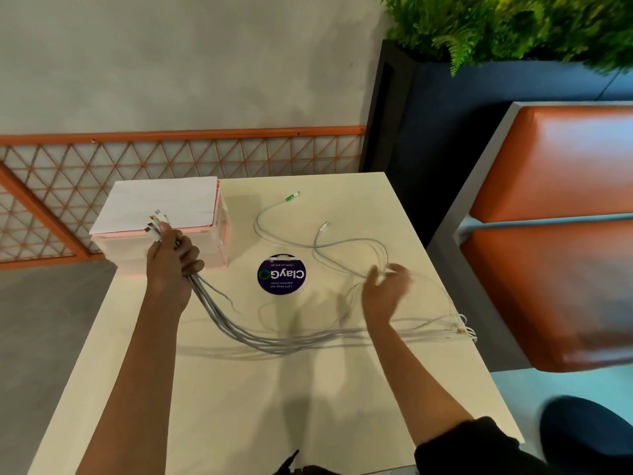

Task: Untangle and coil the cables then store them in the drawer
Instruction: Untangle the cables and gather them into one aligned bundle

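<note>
My left hand [173, 260] grips a bundle of several grey-white cables [239, 332] near their plug ends, which stick up above my fist in front of the pink and white drawer box [164, 207]. From there the bundle sags across the cream table [239, 406] to the right edge, where more plugs [462, 329] lie. My right hand [385, 291], blurred, is raised over the table with fingers spread among thin cable loops; whether it holds one I cannot tell. A separate cable with a green connector [291, 197] and another with a white plug [323, 227] lie farther back.
A round purple sticker [281, 274] marks the middle of the table. An orange padded bench [555, 234] stands to the right, a dark planter with green ferns [513, 25] behind it, and an orange lattice railing [171, 156] beyond the table's far edge.
</note>
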Motion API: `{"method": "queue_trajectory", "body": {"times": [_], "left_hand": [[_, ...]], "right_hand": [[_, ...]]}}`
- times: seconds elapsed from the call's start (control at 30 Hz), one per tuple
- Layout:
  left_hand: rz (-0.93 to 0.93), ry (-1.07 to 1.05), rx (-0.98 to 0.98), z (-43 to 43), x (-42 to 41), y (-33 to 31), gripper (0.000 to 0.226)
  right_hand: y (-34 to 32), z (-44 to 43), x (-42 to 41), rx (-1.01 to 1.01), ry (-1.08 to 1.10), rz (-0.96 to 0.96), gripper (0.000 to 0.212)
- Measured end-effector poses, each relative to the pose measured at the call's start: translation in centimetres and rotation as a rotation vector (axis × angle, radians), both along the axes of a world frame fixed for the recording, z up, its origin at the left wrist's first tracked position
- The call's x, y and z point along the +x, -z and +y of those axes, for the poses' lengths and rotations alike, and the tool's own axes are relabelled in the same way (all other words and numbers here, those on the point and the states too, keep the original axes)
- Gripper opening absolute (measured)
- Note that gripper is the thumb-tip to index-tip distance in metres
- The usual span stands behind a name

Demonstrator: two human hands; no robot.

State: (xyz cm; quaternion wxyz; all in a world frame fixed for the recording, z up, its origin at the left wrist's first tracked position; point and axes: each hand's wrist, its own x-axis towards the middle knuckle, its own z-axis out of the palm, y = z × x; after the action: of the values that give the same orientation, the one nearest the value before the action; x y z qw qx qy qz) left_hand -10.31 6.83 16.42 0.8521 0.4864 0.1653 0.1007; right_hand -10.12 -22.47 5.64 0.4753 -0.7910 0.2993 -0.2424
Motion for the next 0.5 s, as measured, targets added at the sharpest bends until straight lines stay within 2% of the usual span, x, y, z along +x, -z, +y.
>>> {"method": "queue_trajectory", "body": {"times": [0.07, 0.13, 0.2, 0.23, 0.3, 0.37, 0.4, 0.43, 0.5], "left_hand": [[-0.01, 0.018, -0.032, 0.1, 0.0, 0.0, 0.042], [-0.023, 0.033, -0.066, 0.2, 0.0, -0.2, 0.042], [-0.034, 0.044, -0.088, 0.3, 0.1, -0.6, 0.043], [-0.039, 0.047, -0.092, 0.3, 0.1, -0.7, 0.043], [-0.05, 0.052, -0.099, 0.4, 0.1, -0.9, 0.043], [-0.06, 0.047, -0.114, 0.9, 0.0, -1.0, 0.043], [-0.063, 0.038, -0.116, 1.2, 0.0, -1.1, 0.043], [-0.063, 0.021, -0.116, 1.6, 0.0, -1.2, 0.043], [-0.055, -0.016, -0.106, 2.0, 0.1, -1.5, 0.043]], "right_hand": [[-0.6, 3.9, -0.8, 0.106, -0.511, -0.009, 0.037], [-1.9, 8.0, -2.1, 0.132, -1.009, 0.13, 0.047], [-2.9, 12.0, -3.5, 0.159, -1.322, 0.301, 0.059], [-3.0, 13.2, -4.0, 0.141, -1.4, 0.353, 0.059], [-2.4, 14.2, -4.7, 0.026, -1.466, 0.354, 0.044], [-0.9, 13.7, -4.8, -0.156, -1.439, 0.26, 0.028], [0.0, 13.1, -4.9, -0.222, -1.388, 0.235, 0.028], [0.6, 12.4, -5.0, -0.237, -1.339, 0.252, 0.028], [1.1, 10.7, -4.8, -0.139, -1.315, 0.345, 0.024]]}}
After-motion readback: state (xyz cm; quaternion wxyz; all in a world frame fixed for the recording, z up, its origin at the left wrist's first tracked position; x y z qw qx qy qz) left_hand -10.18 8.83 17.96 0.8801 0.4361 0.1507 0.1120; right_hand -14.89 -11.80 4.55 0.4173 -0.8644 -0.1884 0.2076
